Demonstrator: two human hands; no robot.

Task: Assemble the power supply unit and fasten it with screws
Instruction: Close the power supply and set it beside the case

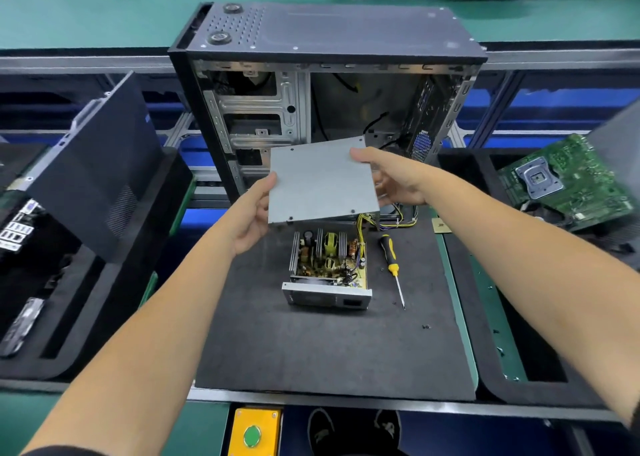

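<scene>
A grey metal power supply cover point(320, 180) hangs tilted above the black mat, held by both hands. My left hand point(251, 218) grips its left edge and my right hand point(393, 177) grips its far right corner. Below it sits the open power supply base point(327, 270), its circuit board, heat sinks and yellow wires exposed, the silver rear plate facing me. A yellow and black screwdriver point(391, 265) lies on the mat to the right of the base. Small dark screws point(426, 326) lie loose near the mat's right side.
An open black computer case point(322, 75) stands behind the mat. A black side panel point(100, 175) leans at the left over foam trays. A green motherboard point(568, 182) rests at the right. A yellow box with a green button point(254, 433) sits below the bench edge.
</scene>
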